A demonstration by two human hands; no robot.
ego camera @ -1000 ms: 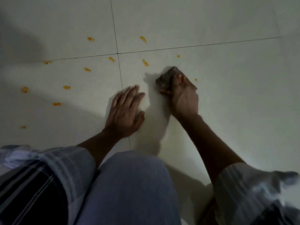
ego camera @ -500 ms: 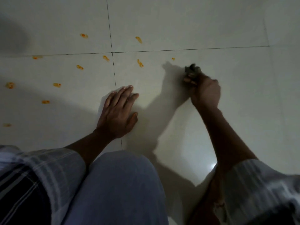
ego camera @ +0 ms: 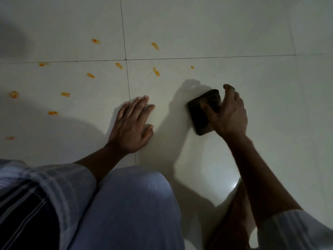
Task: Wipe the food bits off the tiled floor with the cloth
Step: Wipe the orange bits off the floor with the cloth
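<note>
Head: right hand (ego camera: 228,112) grips cloth (ego camera: 203,112); no writing legible.

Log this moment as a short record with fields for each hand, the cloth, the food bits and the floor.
left hand: flat on the floor, fingers straight, holds nothing
right hand: grips the cloth
cloth: dark, folded, at the floor right of the left hand
food bits: orange, scattered left of and beyond the cloth, nearest at and
tiled floor: pale glossy tiles, dark grout lines
</note>
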